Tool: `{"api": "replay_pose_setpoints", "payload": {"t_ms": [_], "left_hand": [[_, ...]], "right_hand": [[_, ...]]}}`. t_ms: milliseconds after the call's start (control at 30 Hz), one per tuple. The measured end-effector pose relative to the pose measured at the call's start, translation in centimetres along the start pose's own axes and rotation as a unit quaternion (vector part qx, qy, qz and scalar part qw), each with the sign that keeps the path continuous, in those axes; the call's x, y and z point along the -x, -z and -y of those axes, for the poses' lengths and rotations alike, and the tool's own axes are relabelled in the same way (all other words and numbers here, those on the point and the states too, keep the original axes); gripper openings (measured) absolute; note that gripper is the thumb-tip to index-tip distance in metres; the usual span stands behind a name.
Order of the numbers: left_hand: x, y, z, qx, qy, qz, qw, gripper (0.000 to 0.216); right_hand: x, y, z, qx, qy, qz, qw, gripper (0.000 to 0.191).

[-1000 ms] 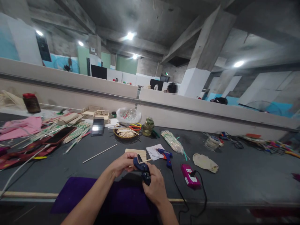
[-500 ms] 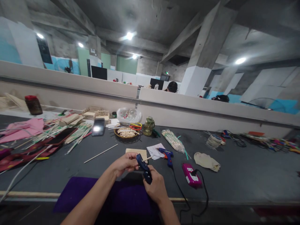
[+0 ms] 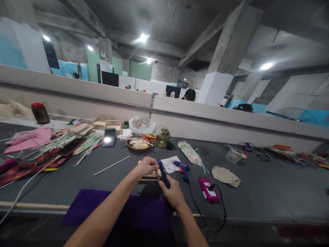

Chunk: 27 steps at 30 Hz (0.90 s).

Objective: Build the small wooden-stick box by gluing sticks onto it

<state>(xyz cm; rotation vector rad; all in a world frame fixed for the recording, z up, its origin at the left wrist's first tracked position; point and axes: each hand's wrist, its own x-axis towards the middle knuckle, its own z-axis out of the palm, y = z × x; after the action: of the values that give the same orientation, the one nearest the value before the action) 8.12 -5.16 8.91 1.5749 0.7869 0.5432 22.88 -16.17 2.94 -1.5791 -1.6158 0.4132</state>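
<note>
My right hand point(image 3: 172, 192) is wrapped around the handles of a dark blue hand cutter point(image 3: 163, 174), which tilts up to the left. At its jaws, my left hand point(image 3: 148, 167) is closed in a pinch on a thin wooden stick, mostly hidden by the fingers and the cutter. Partly covered by the left hand, a small pale wooden slatted piece point(image 3: 150, 177) sits on the dark table point(image 3: 118, 181). Just right of the cutter, a blue glue gun point(image 3: 183, 168) rests by white paper point(image 3: 169, 166).
Behind the hands stand a basket of short sticks point(image 3: 139, 143) and a glass jar point(image 3: 163, 138). One long stick point(image 3: 111, 166) lies to the left. A pink power socket point(image 3: 208, 190) with a black cord, a cloth point(image 3: 226, 176) and bagged sticks point(image 3: 190, 153) are on the right.
Both hands and the cutter have moved slightly up and to the right. The cutter now stands steeper, and less of the stick shows. The view has shifted a little.
</note>
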Motion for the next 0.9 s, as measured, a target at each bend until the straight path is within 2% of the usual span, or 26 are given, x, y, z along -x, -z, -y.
{"api": "replay_pose_setpoints", "payload": {"t_ms": [233, 500, 900], "left_hand": [[-1.3, 0.0, -0.3, -0.027, 0.014, -0.006, 1.000, 0.025], [-1.5, -0.3, -0.7, -0.028, 0.019, -0.016, 0.999, 0.025], [-2.7, -0.1, 1.2, 0.006, 0.017, -0.047, 0.999, 0.023]], "right_hand": [[-0.2, -0.4, -0.6, 0.001, -0.007, -0.025, 1.000, 0.028], [-0.4, -0.7, -1.0, 0.017, -0.012, -0.037, 0.999, 0.027], [-0.4, -1.9, -1.6, 0.051, -0.015, -0.067, 0.996, 0.028]]}}
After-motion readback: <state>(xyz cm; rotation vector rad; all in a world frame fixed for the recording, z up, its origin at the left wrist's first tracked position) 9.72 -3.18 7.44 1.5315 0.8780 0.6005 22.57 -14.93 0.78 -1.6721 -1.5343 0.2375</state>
